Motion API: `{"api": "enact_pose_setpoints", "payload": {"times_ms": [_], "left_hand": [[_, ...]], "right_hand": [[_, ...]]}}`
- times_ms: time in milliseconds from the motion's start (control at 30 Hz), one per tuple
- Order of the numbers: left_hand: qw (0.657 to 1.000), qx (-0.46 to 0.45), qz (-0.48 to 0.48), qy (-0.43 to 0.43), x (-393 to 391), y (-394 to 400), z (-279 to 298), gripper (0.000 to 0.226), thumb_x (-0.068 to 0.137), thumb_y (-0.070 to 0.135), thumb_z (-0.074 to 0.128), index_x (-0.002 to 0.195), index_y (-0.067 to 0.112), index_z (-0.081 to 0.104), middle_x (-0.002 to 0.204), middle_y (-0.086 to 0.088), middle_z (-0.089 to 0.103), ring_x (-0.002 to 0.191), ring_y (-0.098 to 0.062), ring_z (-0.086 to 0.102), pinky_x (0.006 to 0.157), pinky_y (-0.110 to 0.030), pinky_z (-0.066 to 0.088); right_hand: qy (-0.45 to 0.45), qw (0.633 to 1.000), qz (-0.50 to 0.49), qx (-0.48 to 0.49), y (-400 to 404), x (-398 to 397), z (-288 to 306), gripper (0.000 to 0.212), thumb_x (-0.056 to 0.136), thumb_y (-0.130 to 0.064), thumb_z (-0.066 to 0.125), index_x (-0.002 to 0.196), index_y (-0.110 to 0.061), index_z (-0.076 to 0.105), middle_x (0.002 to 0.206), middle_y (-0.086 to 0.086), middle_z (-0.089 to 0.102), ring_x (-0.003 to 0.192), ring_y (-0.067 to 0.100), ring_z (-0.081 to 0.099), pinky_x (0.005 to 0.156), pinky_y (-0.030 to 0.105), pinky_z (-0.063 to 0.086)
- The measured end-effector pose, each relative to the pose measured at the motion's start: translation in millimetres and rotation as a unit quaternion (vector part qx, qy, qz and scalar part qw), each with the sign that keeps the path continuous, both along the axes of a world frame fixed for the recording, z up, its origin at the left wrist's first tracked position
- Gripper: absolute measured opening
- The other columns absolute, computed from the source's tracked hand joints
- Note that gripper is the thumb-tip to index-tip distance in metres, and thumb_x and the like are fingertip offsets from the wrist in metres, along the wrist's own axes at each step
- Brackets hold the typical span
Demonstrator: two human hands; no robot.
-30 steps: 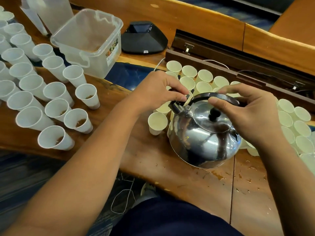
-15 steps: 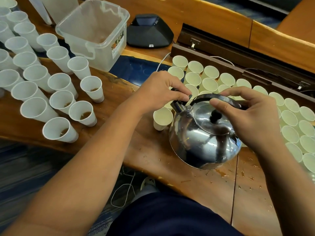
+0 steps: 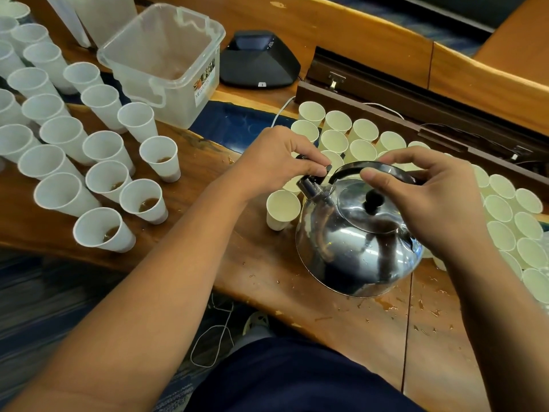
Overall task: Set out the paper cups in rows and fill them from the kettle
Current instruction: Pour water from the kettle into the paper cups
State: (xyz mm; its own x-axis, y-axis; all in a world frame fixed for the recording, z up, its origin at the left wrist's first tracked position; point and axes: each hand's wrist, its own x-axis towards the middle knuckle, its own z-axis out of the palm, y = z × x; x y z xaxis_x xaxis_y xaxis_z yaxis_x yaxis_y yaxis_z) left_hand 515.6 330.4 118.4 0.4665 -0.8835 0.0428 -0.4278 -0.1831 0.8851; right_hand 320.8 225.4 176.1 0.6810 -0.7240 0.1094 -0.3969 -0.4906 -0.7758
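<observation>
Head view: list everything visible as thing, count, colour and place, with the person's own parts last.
kettle: one, shiny steel, black handle, centre right of table
white cups: many, left rows, four nearest holding brown liquid
cream cups: many, behind and right of kettle
plastic tub: one, clear, far left
black device: one, behind tub
table: wood, wet spots near kettle
left hand: pinches the black cap at the spout
right hand: fingers curled over the kettle handle
</observation>
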Motion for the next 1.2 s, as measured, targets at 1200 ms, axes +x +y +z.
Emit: {"api": "enact_pose_setpoints", "payload": {"times_ms": [1200], "left_hand": [[0.999, 0.018, 0.017, 0.02, -1, -6, -2, 0.016, 0.08, 0.026, 0.08, 0.095, 0.033, 0.079, 0.086, 0.027, 0.068, 0.095, 0.006, 0.061, 0.087, -0.019, 0.049]], "right_hand": [[0.045, 0.999, 0.022, -0.009, -15, 8, 7, 0.022, 0.076, -0.037, 0.082, 0.093, -0.026, 0.073, 0.085, -0.003, 0.073, 0.073, 0.015, 0.071, 0.069, 0.047, 0.058]]}}
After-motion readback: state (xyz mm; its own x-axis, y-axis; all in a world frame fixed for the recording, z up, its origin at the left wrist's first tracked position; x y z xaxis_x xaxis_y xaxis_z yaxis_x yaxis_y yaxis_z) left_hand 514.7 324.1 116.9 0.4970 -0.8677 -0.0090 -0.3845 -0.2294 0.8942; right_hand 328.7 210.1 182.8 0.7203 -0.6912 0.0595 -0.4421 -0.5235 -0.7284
